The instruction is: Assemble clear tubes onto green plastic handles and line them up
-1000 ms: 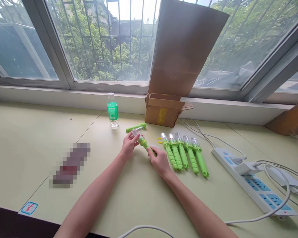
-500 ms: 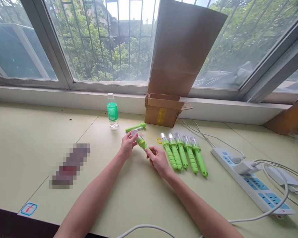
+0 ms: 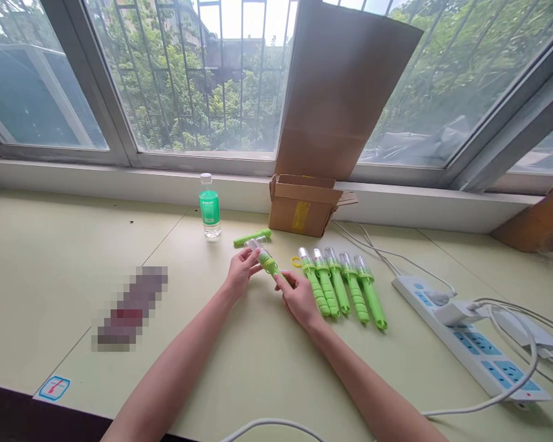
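Note:
A green light stick with a clear dome [image 3: 268,264] is held slantwise between my two hands, just above the table. My left hand [image 3: 239,271] pinches its clear dome end, fingers closed. Lower down, my right hand [image 3: 300,299] is closed around the green handle, hiding its far end. Behind my left hand lie a green handle tube [image 3: 253,238] and a clear cover [image 3: 262,241], partly hidden by the fingers. To the right of my right hand, several similar light sticks [image 3: 350,285] lie in a row, domes away from me, with a yellow ring [image 3: 296,261] beside them.
A bottle with a green label [image 3: 209,209] stands toward the back. Next to it is an open cardboard box [image 3: 299,209] by the windowsill. A white power strip [image 3: 470,344] with plugs and looping cables lies at right. A blurred dark patch [image 3: 133,307] is at left.
Both hands and the held light stick have shifted slightly to the right. My left fingers have moved a little on the dome end. The other things stay in place.

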`<state>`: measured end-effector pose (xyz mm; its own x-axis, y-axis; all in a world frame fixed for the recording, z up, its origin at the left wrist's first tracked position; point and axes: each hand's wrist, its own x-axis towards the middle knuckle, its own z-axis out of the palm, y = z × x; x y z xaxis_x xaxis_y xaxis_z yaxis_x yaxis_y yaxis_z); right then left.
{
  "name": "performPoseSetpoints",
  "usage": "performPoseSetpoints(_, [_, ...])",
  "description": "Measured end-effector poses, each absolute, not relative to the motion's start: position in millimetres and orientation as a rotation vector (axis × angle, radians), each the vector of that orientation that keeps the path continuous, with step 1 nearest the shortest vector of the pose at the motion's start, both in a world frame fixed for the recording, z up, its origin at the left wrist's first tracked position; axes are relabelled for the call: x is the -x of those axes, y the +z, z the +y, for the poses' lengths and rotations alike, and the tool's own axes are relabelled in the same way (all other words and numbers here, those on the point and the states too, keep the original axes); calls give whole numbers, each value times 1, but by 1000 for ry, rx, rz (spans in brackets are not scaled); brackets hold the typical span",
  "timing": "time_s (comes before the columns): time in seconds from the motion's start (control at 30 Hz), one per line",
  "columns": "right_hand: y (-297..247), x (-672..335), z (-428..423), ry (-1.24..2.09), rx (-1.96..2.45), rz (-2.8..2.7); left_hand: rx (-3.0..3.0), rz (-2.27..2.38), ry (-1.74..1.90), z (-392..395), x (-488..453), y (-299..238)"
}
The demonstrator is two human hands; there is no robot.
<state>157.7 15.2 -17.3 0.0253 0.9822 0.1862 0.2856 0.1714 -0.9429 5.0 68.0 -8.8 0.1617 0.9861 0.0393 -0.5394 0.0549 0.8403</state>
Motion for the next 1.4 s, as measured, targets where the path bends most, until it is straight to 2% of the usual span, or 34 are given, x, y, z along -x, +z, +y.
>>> performPoseSetpoints(0.1, [-22,-160,15,371,1346,-1673,-851,686,1287,67,-7,-10])
performPoseSetpoints(0.17, [-24,-162,14,145,1379,-1783,-849,701,1300,67,-8,-11])
performPoseSetpoints(0.23, [-24,-162,14,24,1401,-1848,-844,709,1306,68,-7,-11])
performPoseSetpoints(0.33, [-24,-160,14,25,1359,-1873,-822,711,1305,69,-5,-9])
performPoseSetpoints(0.57, [-18,-150,11,516,1271,-1631,-800,754,1309,69,-1,-5])
performPoseSetpoints(0.83, [-8,-149,7,1545,1141,-1072,-835,674,1268,68,3,0])
performPoseSetpoints(0.97, [-5,-151,7,1726,1062,-966,-809,603,1246,69,4,1])
performPoseSetpoints(1.03, [-6,-150,8,1640,1088,-1030,-791,579,1242,69,3,-1])
performPoseSetpoints(1.1, [-9,-150,9,1420,1163,-1175,-789,571,1240,69,1,-3])
performPoseSetpoints(1.3, [-21,-163,16,248,1392,-1669,-800,649,1245,68,-5,-9])
performPoseSetpoints(1.4, [-26,-167,18,-83,1424,-1828,-773,684,1288,68,-8,-10])
